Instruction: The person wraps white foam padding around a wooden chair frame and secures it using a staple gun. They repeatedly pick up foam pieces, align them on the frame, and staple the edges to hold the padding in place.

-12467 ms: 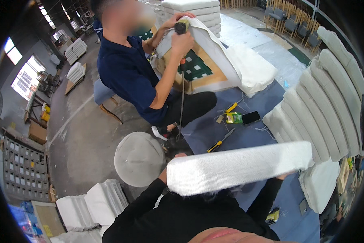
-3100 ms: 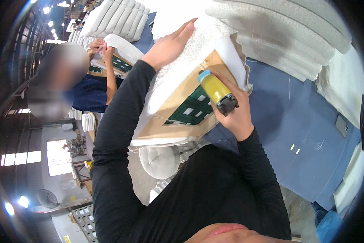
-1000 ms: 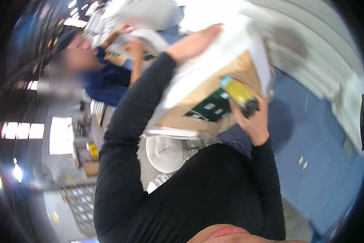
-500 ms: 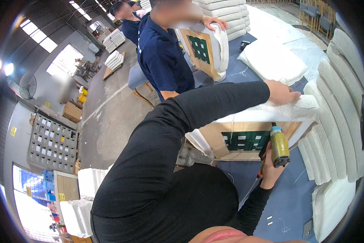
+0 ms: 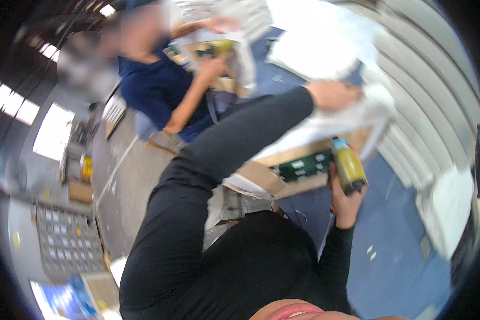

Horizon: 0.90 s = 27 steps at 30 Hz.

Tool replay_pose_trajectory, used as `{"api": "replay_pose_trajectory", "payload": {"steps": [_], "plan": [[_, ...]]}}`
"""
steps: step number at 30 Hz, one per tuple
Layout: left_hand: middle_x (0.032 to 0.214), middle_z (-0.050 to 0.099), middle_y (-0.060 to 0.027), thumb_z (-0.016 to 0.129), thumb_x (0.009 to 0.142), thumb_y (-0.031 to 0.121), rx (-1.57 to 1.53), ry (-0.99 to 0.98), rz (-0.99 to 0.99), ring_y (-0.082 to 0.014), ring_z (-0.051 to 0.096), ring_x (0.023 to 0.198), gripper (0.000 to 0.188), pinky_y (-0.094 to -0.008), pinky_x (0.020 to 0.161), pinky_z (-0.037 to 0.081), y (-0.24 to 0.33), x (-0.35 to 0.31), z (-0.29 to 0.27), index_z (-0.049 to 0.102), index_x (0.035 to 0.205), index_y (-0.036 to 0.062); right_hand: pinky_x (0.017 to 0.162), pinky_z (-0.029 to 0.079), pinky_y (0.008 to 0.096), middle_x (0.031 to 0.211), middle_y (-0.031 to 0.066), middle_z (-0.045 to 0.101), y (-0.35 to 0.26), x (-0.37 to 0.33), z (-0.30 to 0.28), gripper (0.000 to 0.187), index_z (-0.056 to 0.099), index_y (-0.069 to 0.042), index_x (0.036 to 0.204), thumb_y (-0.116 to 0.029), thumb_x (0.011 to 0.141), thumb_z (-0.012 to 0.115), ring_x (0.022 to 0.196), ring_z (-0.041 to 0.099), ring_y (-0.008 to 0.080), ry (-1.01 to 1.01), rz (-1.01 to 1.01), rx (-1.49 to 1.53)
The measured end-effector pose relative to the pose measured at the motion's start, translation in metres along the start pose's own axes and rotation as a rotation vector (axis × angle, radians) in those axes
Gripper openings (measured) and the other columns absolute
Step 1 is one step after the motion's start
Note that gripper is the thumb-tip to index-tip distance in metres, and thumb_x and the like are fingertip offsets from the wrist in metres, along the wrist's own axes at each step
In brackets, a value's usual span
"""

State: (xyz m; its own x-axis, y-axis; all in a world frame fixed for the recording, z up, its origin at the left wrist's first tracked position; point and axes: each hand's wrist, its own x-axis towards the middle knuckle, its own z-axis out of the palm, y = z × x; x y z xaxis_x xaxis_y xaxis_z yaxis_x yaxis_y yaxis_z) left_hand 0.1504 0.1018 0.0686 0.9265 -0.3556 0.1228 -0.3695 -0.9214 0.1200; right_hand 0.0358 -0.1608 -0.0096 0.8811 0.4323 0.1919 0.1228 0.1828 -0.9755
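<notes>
A padded seat cushion (image 5: 369, 104) with white fabric stands tilted on the blue-covered table, its underside toward me. That underside shows a wooden frame (image 5: 296, 188) with dark green webbing (image 5: 304, 165) across its opening. Over the upper edge, my left hand (image 5: 333, 95) is closed on the white fabric, somewhat blurred. My right hand (image 5: 347, 200) is wrapped round a yellow-green staple gun (image 5: 350, 166). Its nose points up toward the inner side of the frame; whether it touches the wood I cannot tell.
Stacked white cushions (image 5: 434, 80) line the table's right side. A white cushion (image 5: 317, 53) lies beyond my left hand. At the far left a co-worker (image 5: 157, 80) works on a similar frame with a yellow tool (image 5: 223, 46). Two small pale strips (image 5: 372, 255) lie on the blue table (image 5: 394, 224).
The view has shifted and blurred. My hands keep their holds, and the staple gun's nose sits lower against the frame's upper edge. The co-worker now shows a yellow tool at the other frame.
</notes>
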Motion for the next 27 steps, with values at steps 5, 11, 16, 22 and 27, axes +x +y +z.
{"api": "replay_pose_trajectory", "payload": {"steps": [5,11,16,22,27], "plan": [[0.148,0.066,-0.0302,0.031,0.118,0.052,-0.355,-0.057,-0.393,-0.0492,0.063,0.138,0.062,-0.0536,0.117,0.049,0.022,-0.004,-0.02,0.052,0.161,0.0128,0.115,0.052,0.036,0.144,0.0198,0.075,0.022,0.01,-0.01,0.065,0.064,0.001,0.149,0.002,0.086,0.078,0.133,0.073,0.0269,0.011,-0.154,-0.124],[0.158,0.061,-0.0278,0.023,0.117,0.063,-0.251,-0.077,-0.463,-0.0506,0.054,0.148,0.072,-0.0518,0.124,0.042,0.042,-0.02,-0.041,0.03,0.177,0.0236,0.102,0.059,0.0394,0.131,0.022,0.077,-0.011,0.018,-0.008,0.072,0.066,-0.008,0.149,0.005,0.079,0.074,0.117,0.077,0.0402,-0.04,-0.162,-0.098],[0.163,0.056,-0.0282,0.023,0.118,0.061,-0.227,-0.057,-0.342,-0.0516,0.051,0.151,0.07,-0.0513,0.125,0.043,0.043,-0.016,-0.046,0.023,0.179,0.026,0.095,0.061,0.041,0.124,0.0224,0.077,-0.017,0.022,-0.01,0.075,0.067,-0.013,0.15,0.004,0.078,0.075,0.106,0.076,0.0449,-0.013,-0.197,-0.157],[0.164,0.055,-0.027,0.025,0.12,0.057,-0.263,-0.136,-0.195,-0.05,0.053,0.15,0.066,-0.0485,0.124,0.044,0.02,-0.004,-0.053,0.025,0.178,0.0255,0.091,0.061,0.0424,0.12,0.0225,0.078,-0.003,0.03,-0.017,0.078,0.066,-0.015,0.151,0.0,0.076,0.08,0.102,0.075,0.0464,-0.065,-0.184,-0.093],[0.161,0.057,-0.0295,0.026,0.119,0.061,-0.195,-0.108,-0.376,-0.0529,0.057,0.144,0.07,-0.0493,0.121,0.046,0.015,-0.001,-0.04,0.026,0.178,0.022,0.091,0.061,0.0437,0.119,0.0231,0.078,0.002,0.033,-0.017,0.081,0.065,-0.015,0.152,-0.001,0.074,0.083,0.102,0.075,0.0458,-0.08,-0.164,-0.106]]}}
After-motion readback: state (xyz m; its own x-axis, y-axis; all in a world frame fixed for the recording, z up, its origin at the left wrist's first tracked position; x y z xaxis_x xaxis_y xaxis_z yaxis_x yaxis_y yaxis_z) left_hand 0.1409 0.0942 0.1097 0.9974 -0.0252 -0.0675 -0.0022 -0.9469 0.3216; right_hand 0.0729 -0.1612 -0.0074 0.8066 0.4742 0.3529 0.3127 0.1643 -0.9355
